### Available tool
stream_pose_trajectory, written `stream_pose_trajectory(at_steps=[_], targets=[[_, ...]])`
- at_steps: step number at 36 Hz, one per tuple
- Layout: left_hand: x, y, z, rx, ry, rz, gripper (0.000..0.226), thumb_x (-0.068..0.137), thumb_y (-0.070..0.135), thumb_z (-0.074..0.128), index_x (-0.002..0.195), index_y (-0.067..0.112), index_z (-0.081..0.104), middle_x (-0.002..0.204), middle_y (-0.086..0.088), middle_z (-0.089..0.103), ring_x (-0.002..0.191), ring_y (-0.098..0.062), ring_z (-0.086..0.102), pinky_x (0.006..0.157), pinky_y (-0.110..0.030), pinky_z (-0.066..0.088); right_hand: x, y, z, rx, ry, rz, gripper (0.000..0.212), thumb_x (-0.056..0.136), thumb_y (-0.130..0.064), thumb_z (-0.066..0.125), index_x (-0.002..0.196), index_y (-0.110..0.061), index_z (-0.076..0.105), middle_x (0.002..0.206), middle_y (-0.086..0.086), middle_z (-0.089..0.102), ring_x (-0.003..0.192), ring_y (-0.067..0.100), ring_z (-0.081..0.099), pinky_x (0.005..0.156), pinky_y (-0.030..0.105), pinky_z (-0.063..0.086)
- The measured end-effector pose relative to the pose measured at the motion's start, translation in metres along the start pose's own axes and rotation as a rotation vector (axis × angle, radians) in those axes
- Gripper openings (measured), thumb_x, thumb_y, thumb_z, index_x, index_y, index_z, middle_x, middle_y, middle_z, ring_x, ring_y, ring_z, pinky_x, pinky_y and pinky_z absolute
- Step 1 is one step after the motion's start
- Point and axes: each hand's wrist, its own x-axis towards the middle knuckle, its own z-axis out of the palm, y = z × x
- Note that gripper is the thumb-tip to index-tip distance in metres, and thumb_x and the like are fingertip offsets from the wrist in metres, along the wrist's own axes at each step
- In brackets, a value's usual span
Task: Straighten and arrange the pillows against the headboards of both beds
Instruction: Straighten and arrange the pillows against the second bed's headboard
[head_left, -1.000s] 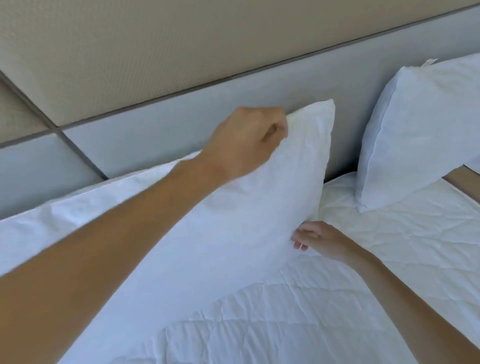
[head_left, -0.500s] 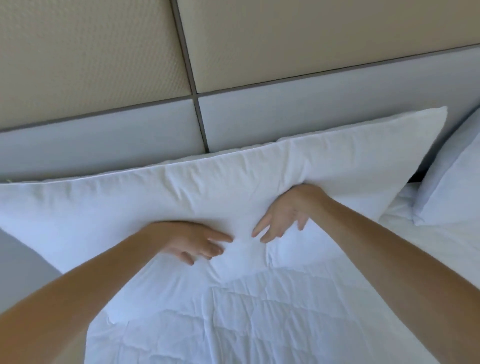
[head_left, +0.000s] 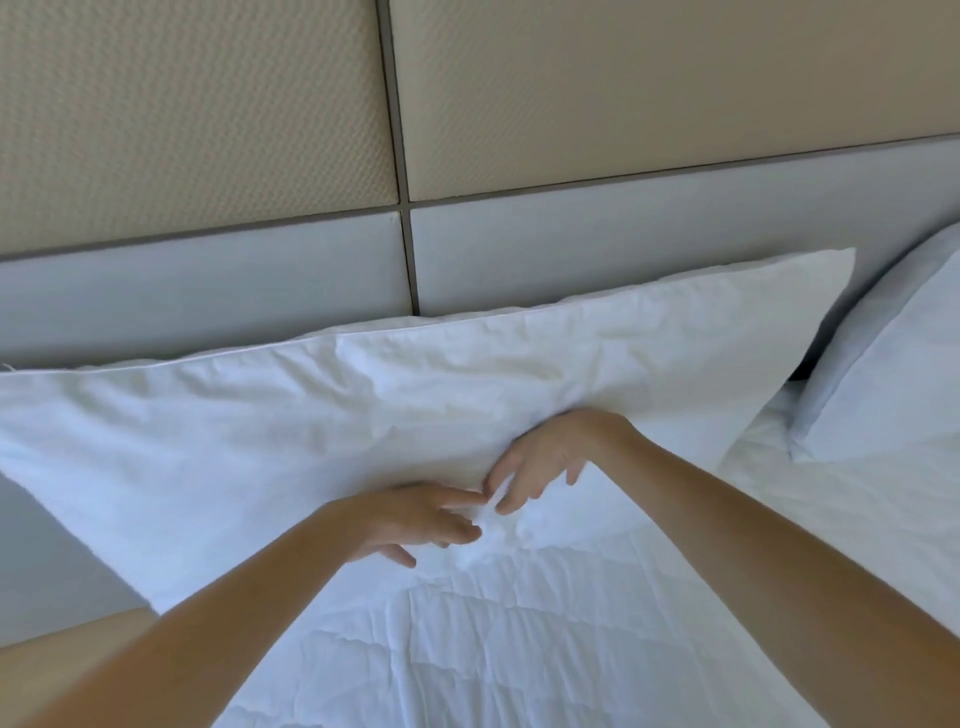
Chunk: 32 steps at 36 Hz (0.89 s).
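Note:
A large white pillow (head_left: 311, 415) leans lengthwise against the grey padded headboard (head_left: 597, 244), its case wrinkled. My left hand (head_left: 415, 519) and my right hand (head_left: 540, 462) lie close together on the pillow's lower front edge, fingers spread, fingertips almost touching, pressing the fabric where it meets the quilted white mattress cover (head_left: 519, 649). Neither hand grips anything. A second white pillow (head_left: 893, 364) stands against the headboard at the far right, partly cut off by the frame.
Beige textured wall panels (head_left: 208, 104) rise above the headboard. At the lower left, past the bed's edge, a grey surface (head_left: 47, 571) and a tan strip show.
My left hand left the pillow's top corner and came down to its lower edge. Both hands moved together toward the middle. The view swung left, so the large pillow now fills the frame.

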Motion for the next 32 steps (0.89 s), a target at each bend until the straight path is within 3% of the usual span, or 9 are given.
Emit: stream_pose_trajectory(at_steps=[4, 7, 14, 18, 22, 24, 27, 30, 32], targets=[[-0.006, -0.025, -0.029, 0.062, -0.069, -0.06, 0.051, 0.094, 0.039, 0.057, 0.14, 0.05, 0.036, 0.141, 0.023, 0.046, 0.126, -0.001, 0.046, 0.106, -0.028, 0.041, -0.001, 0.03, -0.012, 0.051, -0.069, 0.06, 0.062, 0.092, -0.046, 0.062, 0.148, -0.041, 0.035, 0.156, -0.012, 0.036, 0.144, 0.008, 0.032, 0.118, 0.035, 0.03], [-0.016, -0.055, -0.051, 0.136, -0.05, -0.151, 0.04, 0.096, 0.039, 0.053, 0.13, 0.058, 0.042, 0.139, 0.02, 0.05, 0.124, 0.001, 0.05, 0.099, -0.024, 0.047, 0.0, 0.052, -0.018, 0.106, -0.085, 0.103, 0.069, 0.089, -0.048, 0.065, 0.149, -0.041, 0.033, 0.158, -0.011, 0.032, 0.147, 0.007, 0.025, 0.12, 0.032, 0.024], [-0.04, -0.09, -0.077, 0.224, -0.006, -0.299, 0.035, 0.098, 0.036, 0.048, 0.127, 0.055, 0.041, 0.131, 0.02, 0.054, 0.118, 0.0, 0.051, 0.097, -0.026, 0.046, -0.001, 0.089, -0.03, 0.101, -0.083, 0.215, 0.068, 0.088, -0.049, 0.066, 0.148, -0.043, 0.034, 0.157, -0.014, 0.034, 0.147, 0.007, 0.026, 0.119, 0.031, 0.024], [-0.047, -0.101, -0.066, 0.317, 0.115, -0.353, 0.031, 0.094, 0.037, 0.052, 0.117, 0.058, 0.047, 0.13, 0.018, 0.056, 0.119, -0.005, 0.052, 0.098, -0.029, 0.049, -0.003, 0.108, -0.025, 0.095, -0.063, 0.267, 0.075, 0.082, -0.054, 0.07, 0.147, -0.042, 0.034, 0.156, -0.012, 0.035, 0.146, 0.01, 0.027, 0.121, 0.039, 0.02], [-0.052, -0.099, -0.041, 0.406, 0.241, -0.293, 0.045, 0.092, 0.034, 0.057, 0.135, 0.042, 0.049, 0.14, 0.015, 0.051, 0.128, -0.008, 0.048, 0.107, -0.023, 0.04, -0.006, 0.12, -0.009, 0.058, 0.115, 0.204, 0.082, 0.067, -0.063, 0.076, 0.14, -0.042, 0.046, 0.141, -0.015, 0.05, 0.139, 0.012, 0.04, 0.118, 0.036, 0.029], [-0.059, -0.09, -0.033, 0.439, 0.274, -0.268, 0.043, 0.093, 0.034, 0.056, 0.136, 0.033, 0.052, 0.141, 0.013, 0.051, 0.129, -0.009, 0.047, 0.105, -0.02, 0.036, -0.01, 0.13, 0.002, 0.093, 0.222, 0.15, 0.073, 0.068, -0.062, 0.077, 0.133, -0.042, 0.052, 0.133, -0.02, 0.056, 0.129, 0.007, 0.05, 0.113, 0.028, 0.035], [-0.067, -0.076, -0.026, 0.476, 0.285, -0.208, 0.034, 0.094, 0.033, 0.054, 0.126, 0.026, 0.06, 0.127, 0.007, 0.06, 0.11, -0.012, 0.055, 0.089, -0.019, 0.04, -0.018, 0.151, 0.021, 0.263, 0.428, 0.08, 0.062, 0.063, -0.063, 0.078, 0.118, -0.042, 0.064, 0.118, -0.026, 0.064, 0.116, 0.0, 0.058, 0.108, 0.025, 0.041], [-0.067, -0.047, -0.016, 0.393, 0.309, -0.078, 0.017, 0.094, 0.027, 0.056, 0.109, 0.031, 0.062, 0.103, 0.009, 0.065, 0.085, -0.012, 0.064, 0.07, -0.011, 0.046, -0.027, 0.167, 0.047, 0.543, 0.675, -0.08, 0.033, 0.076, -0.046, 0.079, 0.104, -0.029, 0.074, 0.104, -0.015, 0.073, 0.102, 0.002, 0.065, 0.098, 0.025, 0.049], [-0.062, -0.015, -0.006, 0.314, 0.364, 0.045, 0.012, 0.094, 0.024, 0.057, 0.093, 0.033, 0.064, 0.09, 0.007, 0.072, 0.079, -0.011, 0.07, 0.064, -0.012, 0.05, -0.03, 0.174, 0.068, 0.766, 0.836, -0.175, 0.016, 0.082, -0.035, 0.076, 0.092, -0.022, 0.077, 0.096, -0.007, 0.077, 0.095, 0.007, 0.069, 0.09, 0.026, 0.051]])
